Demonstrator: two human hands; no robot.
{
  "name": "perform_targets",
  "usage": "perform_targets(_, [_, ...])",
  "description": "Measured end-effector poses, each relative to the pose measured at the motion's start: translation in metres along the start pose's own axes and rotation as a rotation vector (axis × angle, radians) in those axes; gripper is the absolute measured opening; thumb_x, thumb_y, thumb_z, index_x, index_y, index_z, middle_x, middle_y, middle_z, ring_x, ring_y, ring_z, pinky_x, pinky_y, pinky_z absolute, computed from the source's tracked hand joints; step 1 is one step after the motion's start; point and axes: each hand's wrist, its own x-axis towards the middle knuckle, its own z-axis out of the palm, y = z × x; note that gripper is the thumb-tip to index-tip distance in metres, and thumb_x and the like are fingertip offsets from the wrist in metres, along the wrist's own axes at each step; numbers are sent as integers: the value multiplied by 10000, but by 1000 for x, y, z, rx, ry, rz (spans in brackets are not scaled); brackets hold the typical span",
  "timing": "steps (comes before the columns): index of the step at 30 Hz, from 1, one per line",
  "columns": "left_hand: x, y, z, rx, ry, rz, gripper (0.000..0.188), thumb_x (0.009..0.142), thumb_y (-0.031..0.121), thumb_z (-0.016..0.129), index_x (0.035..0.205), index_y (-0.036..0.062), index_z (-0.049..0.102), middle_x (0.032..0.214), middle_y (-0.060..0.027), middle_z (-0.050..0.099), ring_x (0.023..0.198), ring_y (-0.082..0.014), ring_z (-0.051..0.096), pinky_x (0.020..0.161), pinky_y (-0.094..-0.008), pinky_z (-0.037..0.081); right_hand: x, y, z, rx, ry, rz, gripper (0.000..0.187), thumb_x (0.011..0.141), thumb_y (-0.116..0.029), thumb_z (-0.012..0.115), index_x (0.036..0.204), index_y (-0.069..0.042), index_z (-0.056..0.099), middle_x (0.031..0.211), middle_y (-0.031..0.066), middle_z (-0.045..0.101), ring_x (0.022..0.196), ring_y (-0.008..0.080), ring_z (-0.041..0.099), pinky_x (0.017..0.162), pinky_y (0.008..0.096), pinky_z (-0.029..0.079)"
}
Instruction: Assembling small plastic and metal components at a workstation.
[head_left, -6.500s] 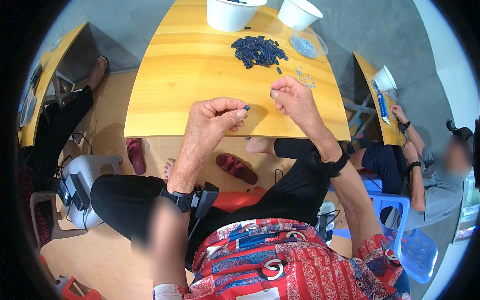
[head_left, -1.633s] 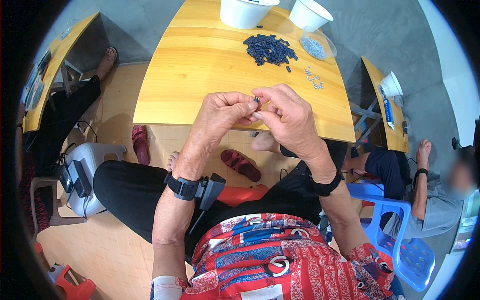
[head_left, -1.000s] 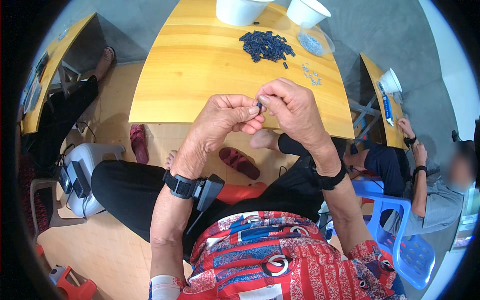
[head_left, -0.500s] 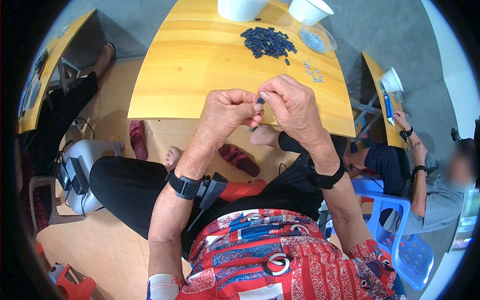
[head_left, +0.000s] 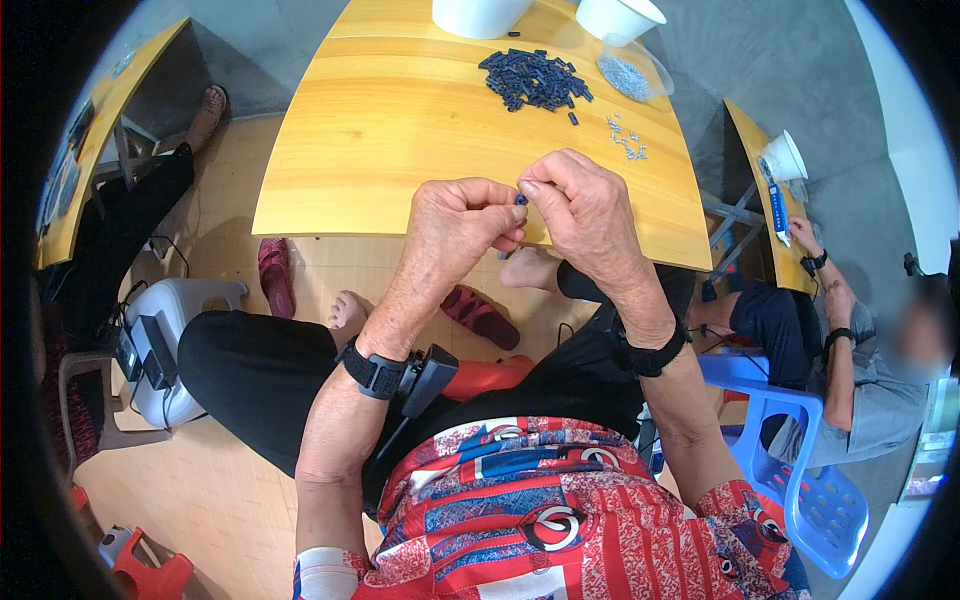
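My left hand and my right hand meet above the near edge of the yellow wooden table. Between their fingertips they pinch one small dark blue part. A heap of the same dark blue parts lies at the far side of the table. To its right sit a clear dish of small metal pieces and a few loose metal pieces on the wood.
Two white bowls stand at the table's far edge. A person in grey sits at the right beside a blue plastic chair and another table with a white cup. A third table is at the left.
The hands were apart 6.5 s ago, each with a small piece. They have come together and stay joined at the fingertips, shifting only slightly.
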Motion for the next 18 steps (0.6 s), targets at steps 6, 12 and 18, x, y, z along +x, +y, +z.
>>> perform_targets(6, [0, 5, -4, -33, -35, -35, 98, 845, 42, 660, 901, -35, 680, 768, -92, 679, 649, -122, 650, 594, -232, 558, -1, -2, 0, 38, 2, 41, 87, 808, -79, 599, 764, -13, 561, 734, 127, 583, 707, 311, 597, 632, 388, 481])
perform_targets(12, [1, 3, -4, -48, -43, -39, 97, 857, 44, 645, 897, -36, 681, 757, -95, 677, 648, -123, 650, 588, -238, 563, -2, -3, 0, 2, 23, 27, 90, 804, -88, 601, 756, -20, 566, 726, 122, 584, 702, 304, 600, 613, 394, 479])
perform_targets(18, [2, 1, 2, -17, 6, -18, 96, 853, 42, 650, 871, -48, 678, 741, -95, 671, 630, -122, 646, 564, -235, 556, -2, -4, 2, -92, 39, -10, 89, 803, -90, 598, 749, -26, 569, 719, 118, 587, 683, 305, 600, 609, 399, 479])
